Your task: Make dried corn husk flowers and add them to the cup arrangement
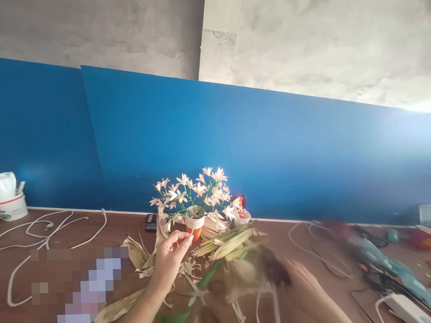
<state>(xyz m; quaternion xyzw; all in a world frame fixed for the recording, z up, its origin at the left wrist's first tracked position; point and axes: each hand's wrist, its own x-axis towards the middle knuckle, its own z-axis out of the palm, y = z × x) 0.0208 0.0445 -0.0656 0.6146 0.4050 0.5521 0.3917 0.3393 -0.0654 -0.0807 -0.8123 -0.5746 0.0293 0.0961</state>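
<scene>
My left hand (171, 257) is raised over the brown table (98, 231), its thumb and fingers pinched on a thin pale strip or stem too small to name, just in front of a red and white paper cup (194, 226). The cup holds a bunch of small cream paper-like flowers (193, 190) on green stems. My right hand (304, 283) is low at the right and smeared by motion, next to a dark blurred object (272, 268); its fingers do not show clearly. Dried corn husks (228, 243) lie between the hands and the cup.
White cables (44, 231) loop across the left of the table, near a white tub (8, 201) by the blue wall panel (236, 151). A remote (150, 222) lies behind the husks. Tools, a white power strip (406, 308) and red items clutter the right side.
</scene>
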